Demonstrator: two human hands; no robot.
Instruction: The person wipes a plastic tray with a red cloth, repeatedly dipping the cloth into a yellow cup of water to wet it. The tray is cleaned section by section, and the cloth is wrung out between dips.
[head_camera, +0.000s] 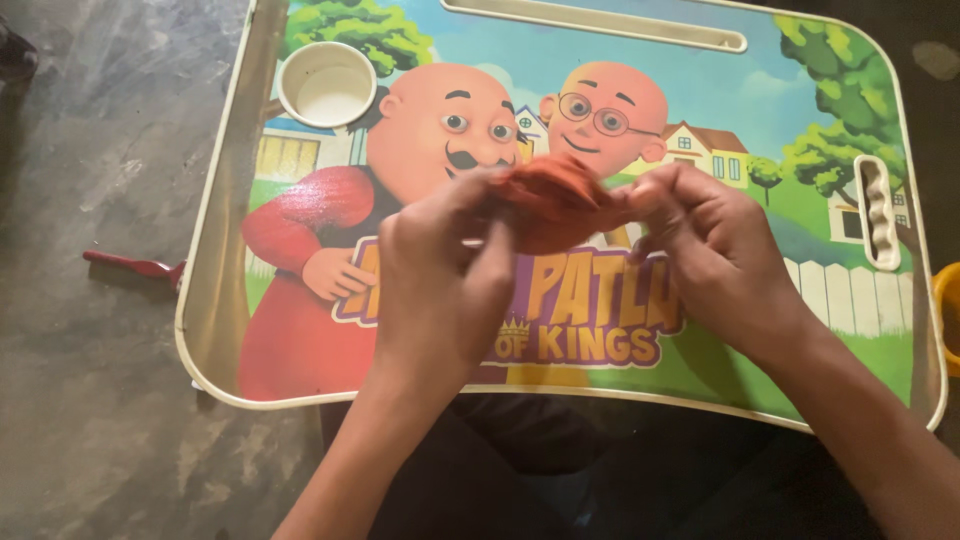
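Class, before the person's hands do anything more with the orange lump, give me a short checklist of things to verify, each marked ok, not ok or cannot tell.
1. Both hands on the orange lump: ok; left hand and right hand pinch it from either side.
2. Lump lifted clear of the lap table: cannot tell from one view.
3. Lump in one piece: ok.
4. White cup recess free of things: ok.
5. Red tool within reach: ok, on the floor beside the table's left edge.
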